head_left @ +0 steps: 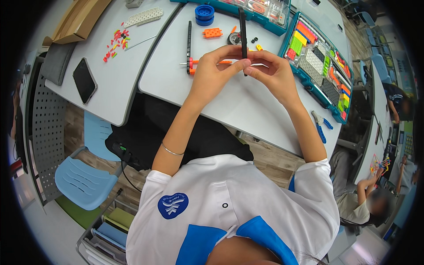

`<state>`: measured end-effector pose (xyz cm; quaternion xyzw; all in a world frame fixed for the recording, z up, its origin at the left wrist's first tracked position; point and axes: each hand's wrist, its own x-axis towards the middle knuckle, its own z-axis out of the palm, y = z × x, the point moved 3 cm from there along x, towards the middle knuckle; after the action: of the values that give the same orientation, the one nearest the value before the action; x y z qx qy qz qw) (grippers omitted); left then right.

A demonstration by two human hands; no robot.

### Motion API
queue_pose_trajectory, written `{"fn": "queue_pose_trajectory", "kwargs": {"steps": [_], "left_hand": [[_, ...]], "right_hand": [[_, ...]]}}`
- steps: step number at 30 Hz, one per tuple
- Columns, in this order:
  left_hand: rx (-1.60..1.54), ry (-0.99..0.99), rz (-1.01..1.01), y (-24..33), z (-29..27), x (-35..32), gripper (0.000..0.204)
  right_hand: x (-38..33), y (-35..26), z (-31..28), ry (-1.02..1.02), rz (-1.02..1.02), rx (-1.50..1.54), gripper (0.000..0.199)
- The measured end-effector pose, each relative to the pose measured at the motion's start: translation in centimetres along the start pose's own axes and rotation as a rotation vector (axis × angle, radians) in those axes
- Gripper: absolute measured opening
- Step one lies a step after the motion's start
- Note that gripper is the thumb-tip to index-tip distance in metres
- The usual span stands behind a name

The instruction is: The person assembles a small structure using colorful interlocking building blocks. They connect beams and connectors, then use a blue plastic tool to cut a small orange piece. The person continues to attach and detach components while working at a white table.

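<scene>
Between my two hands, above the white table, is a long thin black beam (243, 33) from a building kit, one end pointing away from me. My left hand (213, 73) pinches its near part between thumb and fingers. From the other side, my right hand (276, 73) grips the same part, the thumbs almost meeting. Just beyond my fingers lie a grey wheel (234, 39), partly hidden, and a small yellow piece (259, 47). Beside my left hand rests a black beam with red and orange parts and a metal shaft (189, 53). Further off is an orange perforated plate (212, 32).
Blue wheel rims (204, 16) stand at the far side. A teal parts case (314, 62) lies open at right, near blue-handled pliers (321, 126). On the left table are a phone (85, 81), scattered colourful pins (118, 42) and a cardboard box (81, 20).
</scene>
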<state>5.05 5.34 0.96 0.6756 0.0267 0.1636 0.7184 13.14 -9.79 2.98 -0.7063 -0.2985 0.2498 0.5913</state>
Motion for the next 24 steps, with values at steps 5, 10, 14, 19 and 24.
{"fn": "queue_pose_trajectory", "kwargs": {"steps": [5,10,14,19,24], "left_hand": [[0.082,-0.053,-0.034,0.3,0.1,-0.3,0.032],[0.144,-0.051,-0.020,0.4,0.2,-0.3,0.032],[0.089,-0.013,-0.025,-0.1,0.3,-0.2,0.034],[0.007,0.031,-0.107,-0.2,0.5,-0.4,0.036],[-0.013,0.012,-0.066,-1.2,0.2,-0.3,0.035]], "right_hand": [[0.0,0.2,-0.2,-0.016,0.082,-0.053,0.036],[0.0,0.6,0.2,0.005,0.038,-0.041,0.034],[0.1,0.7,0.1,-0.004,0.010,-0.058,0.033],[0.2,0.6,0.1,0.025,-0.019,-0.107,0.031],[0.2,0.8,0.0,0.015,-0.008,-0.075,0.031]]}}
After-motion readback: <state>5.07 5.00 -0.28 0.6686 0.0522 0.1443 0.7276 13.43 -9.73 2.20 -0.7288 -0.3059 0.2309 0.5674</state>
